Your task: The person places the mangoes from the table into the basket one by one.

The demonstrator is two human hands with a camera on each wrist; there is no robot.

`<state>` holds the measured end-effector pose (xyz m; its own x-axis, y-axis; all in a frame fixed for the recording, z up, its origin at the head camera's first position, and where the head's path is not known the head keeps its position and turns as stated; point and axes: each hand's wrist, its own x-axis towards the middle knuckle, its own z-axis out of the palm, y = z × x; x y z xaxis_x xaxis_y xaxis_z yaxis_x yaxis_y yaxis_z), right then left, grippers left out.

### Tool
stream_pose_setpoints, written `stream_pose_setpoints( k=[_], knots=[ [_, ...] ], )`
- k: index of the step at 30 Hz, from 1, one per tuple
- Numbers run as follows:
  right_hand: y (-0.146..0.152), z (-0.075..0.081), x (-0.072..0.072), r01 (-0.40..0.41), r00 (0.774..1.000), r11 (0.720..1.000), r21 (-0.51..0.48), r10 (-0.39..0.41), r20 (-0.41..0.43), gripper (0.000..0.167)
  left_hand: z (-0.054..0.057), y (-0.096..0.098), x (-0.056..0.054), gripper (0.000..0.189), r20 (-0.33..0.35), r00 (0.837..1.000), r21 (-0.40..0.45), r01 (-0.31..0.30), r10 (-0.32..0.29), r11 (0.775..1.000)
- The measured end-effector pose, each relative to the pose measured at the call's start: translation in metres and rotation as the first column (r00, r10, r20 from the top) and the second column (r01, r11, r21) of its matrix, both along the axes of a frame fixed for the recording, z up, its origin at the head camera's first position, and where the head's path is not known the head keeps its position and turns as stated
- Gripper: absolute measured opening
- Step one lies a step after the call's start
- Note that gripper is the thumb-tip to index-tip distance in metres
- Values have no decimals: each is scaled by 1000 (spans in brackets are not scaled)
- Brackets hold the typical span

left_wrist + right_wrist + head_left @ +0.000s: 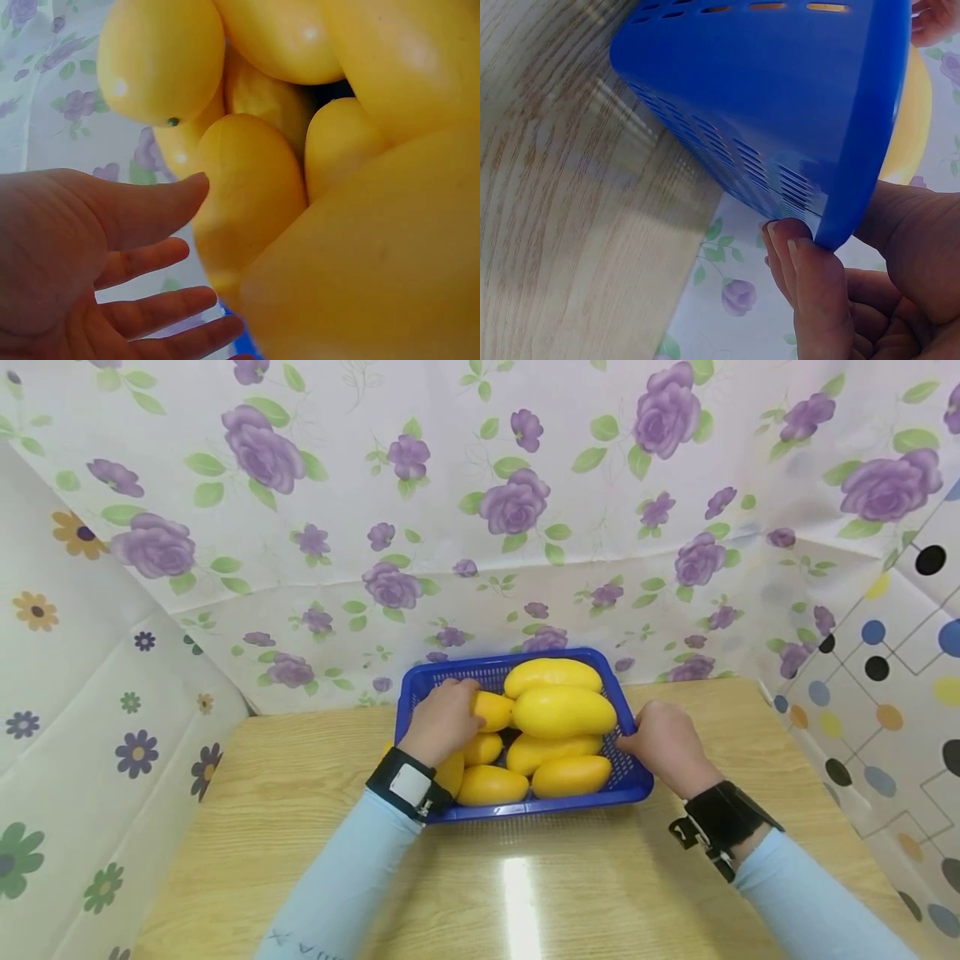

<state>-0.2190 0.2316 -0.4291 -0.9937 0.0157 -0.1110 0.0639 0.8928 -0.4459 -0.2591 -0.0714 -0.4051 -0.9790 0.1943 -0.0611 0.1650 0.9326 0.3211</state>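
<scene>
A blue plastic basket holds several yellow mangoes, piled higher on the right. At its right end my right hand grips the rim, the thumb inside and the fingers against the outer wall, as the right wrist view shows. My left hand is over the left part of the basket, beside an orange-yellow mango. In the left wrist view its thumb and fingers are spread and fairly straight, with the thumb tip right at a mango.
The basket is on a light wooden table, close to its back edge. Behind hangs a flowered cloth, with more patterned cloth along the right side. Both wrists wear black straps.
</scene>
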Motion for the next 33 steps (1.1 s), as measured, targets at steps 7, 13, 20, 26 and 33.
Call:
stream_pose_setpoints(
  k=[7,13,20,26,33],
  knots=[
    [1,-1,0,-3,1000,1000,-4,3,-5,44,12,-19,3,53,-141,990,85,-8,20,996],
    [2,-2,1,-9,1000,1000,0,9,-15,45,15,-42,4,56,-303,950,164,-33,82,986],
    [1,-2,2,-10,1000,1000,-5,10,0,43,15,-75,9,76,-329,920,289,-115,211,951],
    [1,0,1,-13,1000,1000,2,13,-8,44,2,-100,15,87,-241,923,376,-195,299,906],
    [0,1,2,-9,1000,1000,-8,9,5,43,-16,-118,20,89,-169,919,390,-270,357,880]
  ],
)
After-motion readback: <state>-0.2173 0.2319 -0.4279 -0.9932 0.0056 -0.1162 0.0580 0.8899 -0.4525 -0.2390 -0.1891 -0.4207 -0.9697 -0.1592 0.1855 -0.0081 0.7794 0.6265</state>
